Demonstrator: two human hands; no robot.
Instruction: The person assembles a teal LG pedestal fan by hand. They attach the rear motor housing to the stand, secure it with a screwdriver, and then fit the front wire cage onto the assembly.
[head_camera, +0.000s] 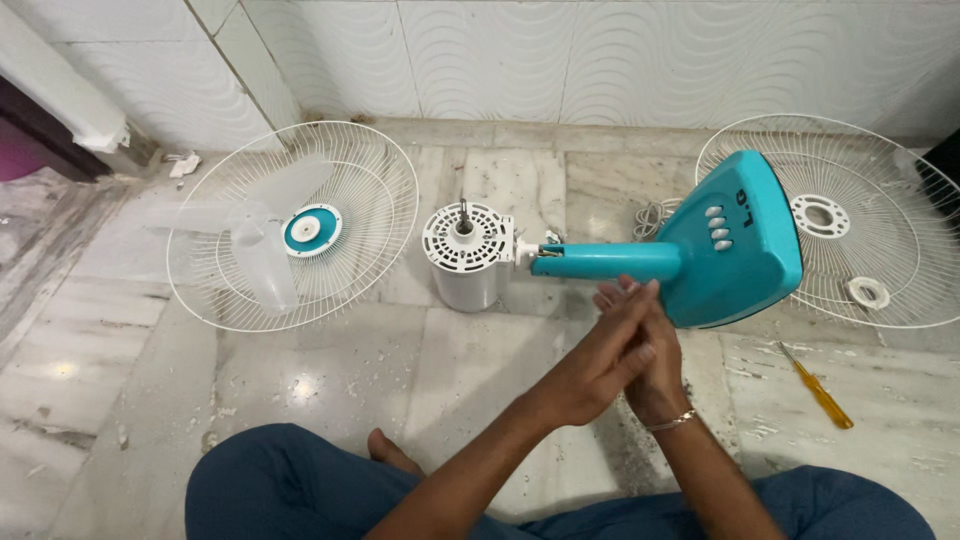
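Blue cloth over both knees at the bottom edge, a bare foot tucked between them: the person sits cross-legged on the mottled grey-white marble floor, parts laid out in an arc within arm's reach.

Left hand and right hand, the right wrist wearing a thin metal bangle, pressed palm to palm just below the fan neck. Fingers straight and together, gripping nothing; the hands hide the neck's near edge, so I cannot tell if they touch it.

Right of them on the floor, a thin yellow-handled screwdriver, well apart from the hands.

Just past the hands, the teal plastic table-fan stand lies tipped on its side, smooth wedge-shaped base with a row of white push buttons, neck running left to the white cylindrical motor housing. The housing stands on end, slotted face and bare steel shaft pointing up, likely propping the whole unit steady.

Left, a white wire front grille with teal centre cap lies flat, a translucent blade piece resting in it. Right, the white wire rear grille holds a white plastic ring nut, seemingly parked there to keep it from straying.

Beyond, wavy-textured white wall tiles.
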